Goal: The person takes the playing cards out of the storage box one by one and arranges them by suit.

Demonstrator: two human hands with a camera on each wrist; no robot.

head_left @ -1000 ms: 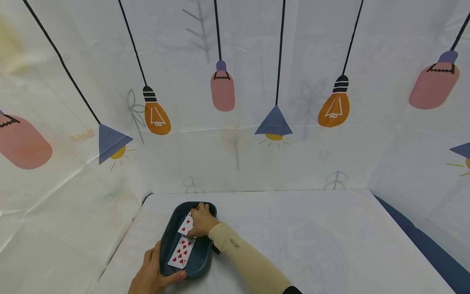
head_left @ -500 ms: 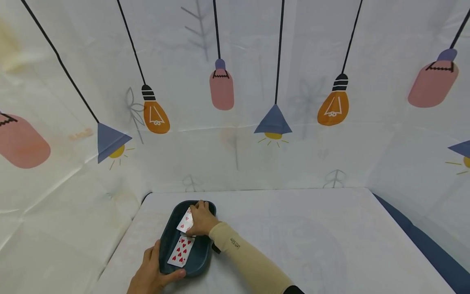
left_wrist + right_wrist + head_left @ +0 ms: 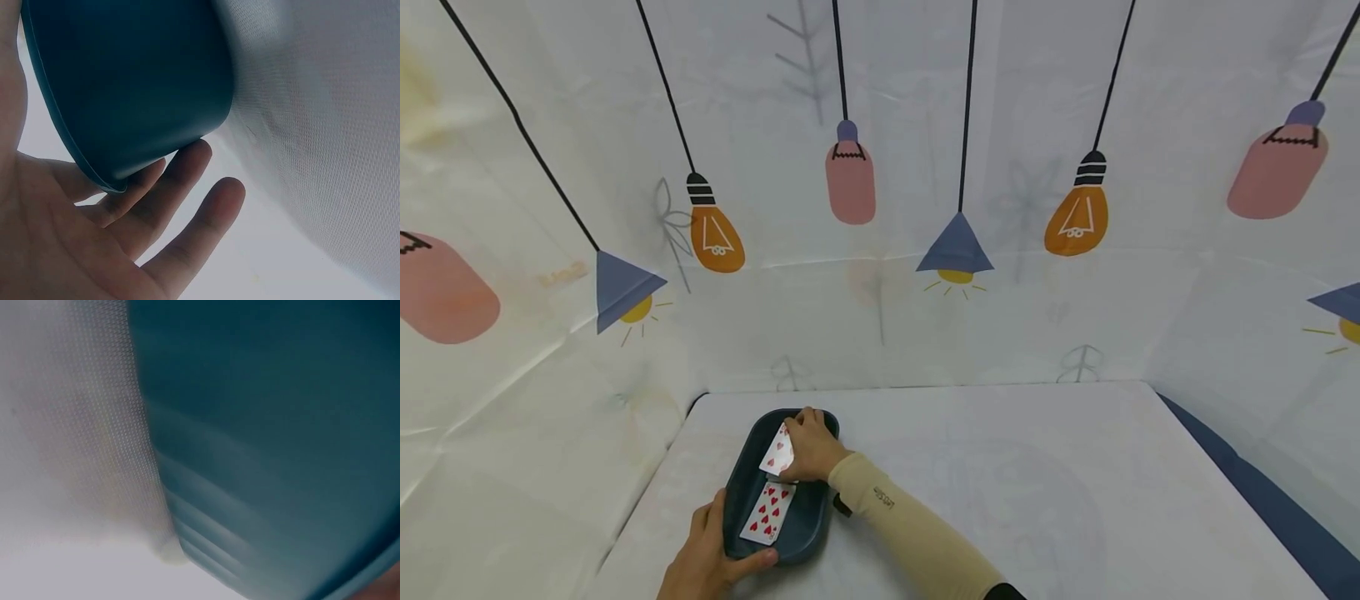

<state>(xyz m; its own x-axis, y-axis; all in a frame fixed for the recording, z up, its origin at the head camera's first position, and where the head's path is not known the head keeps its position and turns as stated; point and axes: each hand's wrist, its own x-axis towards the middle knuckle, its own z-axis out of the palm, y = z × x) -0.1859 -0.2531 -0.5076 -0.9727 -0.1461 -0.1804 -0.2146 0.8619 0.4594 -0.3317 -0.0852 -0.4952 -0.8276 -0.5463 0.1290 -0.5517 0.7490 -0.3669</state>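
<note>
A dark teal tray (image 3: 814, 529) with rounded corners lies on the white table. In its near half rests a playing card (image 3: 767, 512) with several red hearts, face up. Over the far half, my right hand (image 3: 811, 450) holds another hearts playing card (image 3: 777, 452), its fingers at the far end and thumb toward the near end; the hand covers part of this card. My left hand (image 3: 706, 550) holds the tray's near left corner, thumb on the near side, fingers along the left side. In the left wrist view, a fingertip (image 3: 195, 153) touches the outer wall and another finger stands apart.
A white cloth covers the table (image 3: 1000, 492), stretching to the right of the tray. Behind it hangs a white sheet (image 3: 880, 333) printed with lamps and bulbs. Dark blue fabric (image 3: 1255, 492) shows past the table's right edge.
The far card has shifted a little in my right hand and less of its face shows. Both hands otherwise keep their places at the tray, and the head view has drifted slightly.
</note>
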